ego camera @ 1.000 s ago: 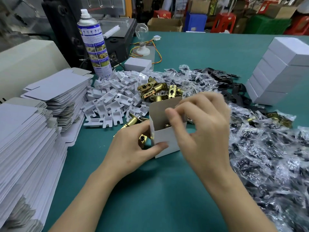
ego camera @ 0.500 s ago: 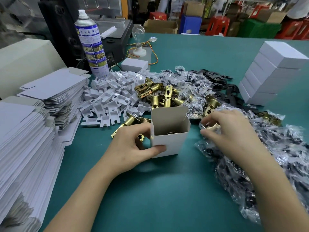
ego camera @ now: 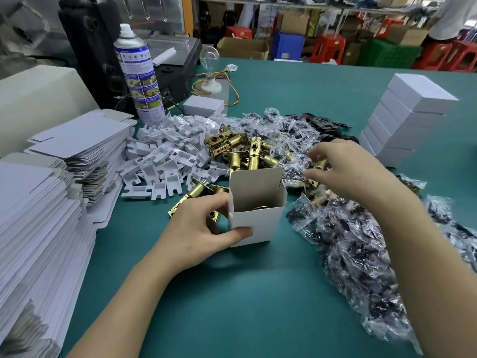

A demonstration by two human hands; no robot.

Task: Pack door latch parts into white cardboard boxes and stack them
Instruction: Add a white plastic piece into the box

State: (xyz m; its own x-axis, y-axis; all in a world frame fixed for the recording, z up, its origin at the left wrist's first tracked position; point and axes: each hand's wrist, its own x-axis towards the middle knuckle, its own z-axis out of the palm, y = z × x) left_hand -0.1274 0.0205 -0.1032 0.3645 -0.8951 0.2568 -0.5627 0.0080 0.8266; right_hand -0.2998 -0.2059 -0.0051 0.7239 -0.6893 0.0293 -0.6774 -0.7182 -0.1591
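An open white cardboard box [ego camera: 255, 223] stands upright on the green table, a brass part just visible inside. My left hand [ego camera: 196, 233] grips its left side, thumb across the front. My right hand [ego camera: 343, 169] reaches into the pile of clear plastic bags [ego camera: 356, 249] to the right of the box, fingers curled among bags and a brass piece; what it holds is unclear. Brass door latches [ego camera: 242, 151] lie heaped behind the box. A stack of closed white boxes [ego camera: 405, 120] stands at the far right.
White plastic inserts [ego camera: 165, 156] are piled left of the latches. Flat box blanks [ego camera: 38, 215] are stacked along the left edge. A spray can [ego camera: 139, 73], a single small white box [ego camera: 204, 105] and a light bulb [ego camera: 210, 65] stand at the back. Black plates [ego camera: 320, 122] lie beyond the bags.
My right hand left the box's opening and moved right and away into the bag pile. My left hand kept its hold on the box.
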